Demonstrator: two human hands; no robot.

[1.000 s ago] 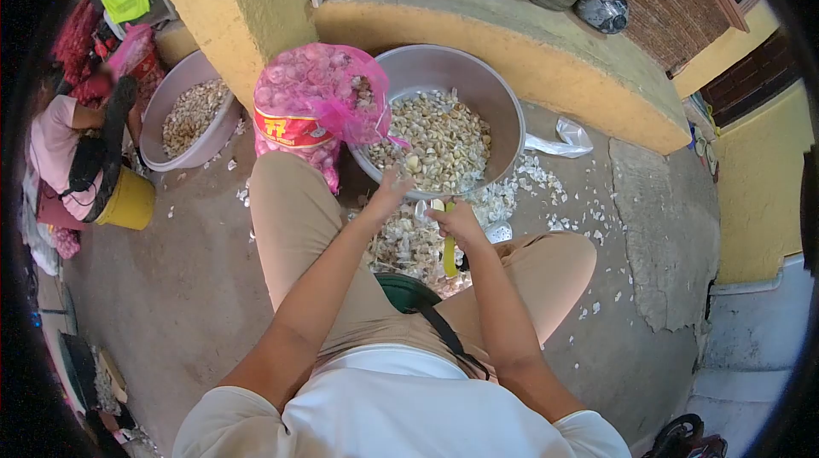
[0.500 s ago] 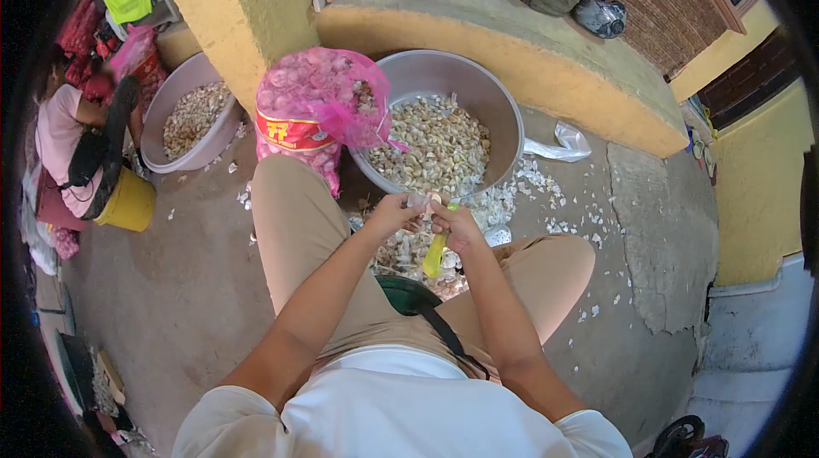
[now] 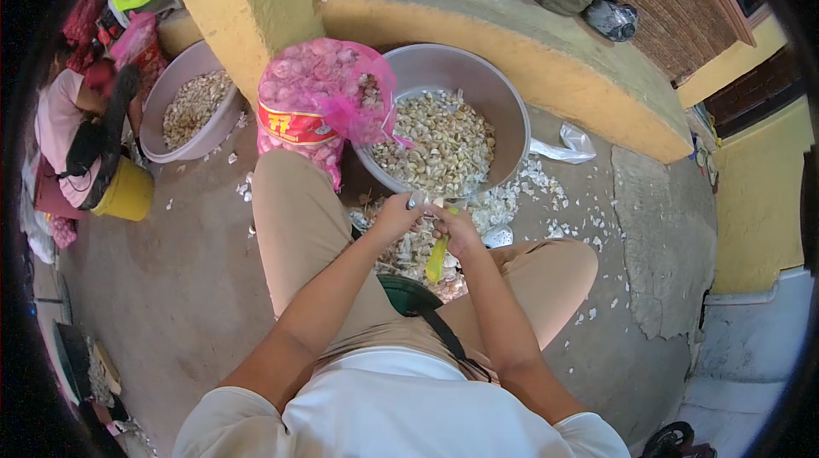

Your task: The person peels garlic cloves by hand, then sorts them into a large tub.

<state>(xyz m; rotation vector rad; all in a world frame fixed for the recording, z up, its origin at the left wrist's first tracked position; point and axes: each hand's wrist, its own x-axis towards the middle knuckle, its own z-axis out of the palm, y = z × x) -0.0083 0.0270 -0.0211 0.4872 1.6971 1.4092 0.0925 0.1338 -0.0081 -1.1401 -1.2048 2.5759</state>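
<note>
My left hand (image 3: pixel 397 217) is closed, its fingertips pinching a pale garlic clove (image 3: pixel 438 201) over my lap. My right hand (image 3: pixel 460 232) meets it there, wrapped around a knife with a yellow-green handle (image 3: pixel 436 262) that points back toward me. Its blade is hidden between the fingers. Beneath both hands lies a heap of garlic and loose skins (image 3: pixel 399 255). Just beyond, a large grey basin (image 3: pixel 512 104) holds many garlic cloves (image 3: pixel 452 138). A pink mesh bag (image 3: pixel 299 83) of whole garlic bulbs leans at the basin's left side.
White garlic skins (image 3: pixel 533 185) litter the floor right of the basin, near a plastic bag (image 3: pixel 567 144). At left, another person (image 3: pixel 72 121) sits by a yellow bucket (image 3: pixel 128 189) and a second basin (image 3: pixel 217 130) of garlic. A concrete ledge (image 3: pixel 512 27) curves behind.
My hands stay together over the heap, with small finger shifts around the clove. The view has tilted slightly, and the seated person's head has moved.
</note>
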